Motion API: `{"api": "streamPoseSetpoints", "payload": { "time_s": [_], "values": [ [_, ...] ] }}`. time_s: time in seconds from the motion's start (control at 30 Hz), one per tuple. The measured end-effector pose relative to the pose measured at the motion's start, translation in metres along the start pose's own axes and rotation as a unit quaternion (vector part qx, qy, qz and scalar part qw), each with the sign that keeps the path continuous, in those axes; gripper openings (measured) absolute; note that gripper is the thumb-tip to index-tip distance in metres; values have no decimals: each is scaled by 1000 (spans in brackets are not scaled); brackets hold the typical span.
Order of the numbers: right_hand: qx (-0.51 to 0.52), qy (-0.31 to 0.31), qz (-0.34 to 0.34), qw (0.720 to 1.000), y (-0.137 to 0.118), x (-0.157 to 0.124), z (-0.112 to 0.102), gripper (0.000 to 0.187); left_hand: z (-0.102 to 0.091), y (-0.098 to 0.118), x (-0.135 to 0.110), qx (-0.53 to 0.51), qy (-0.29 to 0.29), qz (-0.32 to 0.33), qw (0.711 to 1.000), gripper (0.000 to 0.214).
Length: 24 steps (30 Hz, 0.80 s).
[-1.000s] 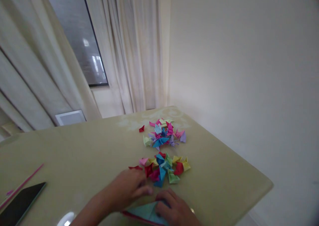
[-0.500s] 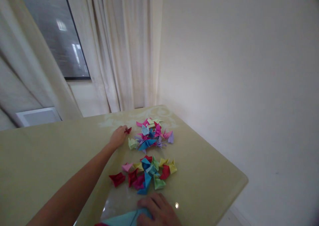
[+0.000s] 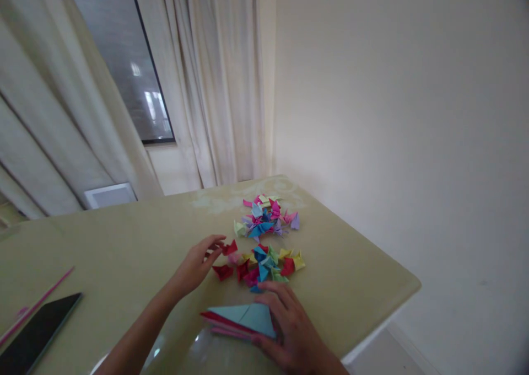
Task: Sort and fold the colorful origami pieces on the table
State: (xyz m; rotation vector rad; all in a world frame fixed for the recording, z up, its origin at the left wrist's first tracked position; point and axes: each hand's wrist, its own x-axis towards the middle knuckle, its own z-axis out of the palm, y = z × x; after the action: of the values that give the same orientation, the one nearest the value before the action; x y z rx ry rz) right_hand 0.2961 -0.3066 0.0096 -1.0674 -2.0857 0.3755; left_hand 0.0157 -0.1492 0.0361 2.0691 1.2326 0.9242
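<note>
My left hand (image 3: 200,262) has its fingertips on a small red folded-paper piece (image 3: 230,247), at the left side of the nearer pile of origami pieces (image 3: 264,262). The thumb and fingers are curved around the piece's left end. A dark red folded piece (image 3: 223,272) lies just below those fingertips. My right hand (image 3: 289,322) grips the right end of a stack of folded paper triangles (image 3: 246,319), light blue on top with red and pink layers below. Behind the nearer pile sits a second pile of folded paper (image 3: 264,220) in pink, blue, purple and pale green.
The pale yellow-green table (image 3: 351,287) has its right edge and corner near the wall. At the left lie a dark flat tablet-like object (image 3: 39,331) and a thin pink stick (image 3: 45,295). Curtains (image 3: 223,88) and a window (image 3: 124,60) are behind the table.
My left hand has come nearer with the small red folded piece, from beside the far pile to the nearer one. The paper stack and my right hand show more fully as the view shifted.
</note>
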Motion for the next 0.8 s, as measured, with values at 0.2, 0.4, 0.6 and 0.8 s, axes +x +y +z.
{"api": "streamPoseSetpoints", "payload": {
  "time_s": [0.2,0.4,0.6,0.8],
  "values": [
    [-31,163,84,983,30,-2,-16,31,14,-6,-32,75,-45,27,996,62],
    [-114,58,145,981,78,33,-39,54,34,9,-18,111,-164,44,979,83],
    [-124,13,98,987,78,51,-25,58,59,24,12,87,-135,61,985,65],
    [-146,10,106,984,78,48,-24,66,54,7,5,-42,-71,40,996,65]
  ]
}}
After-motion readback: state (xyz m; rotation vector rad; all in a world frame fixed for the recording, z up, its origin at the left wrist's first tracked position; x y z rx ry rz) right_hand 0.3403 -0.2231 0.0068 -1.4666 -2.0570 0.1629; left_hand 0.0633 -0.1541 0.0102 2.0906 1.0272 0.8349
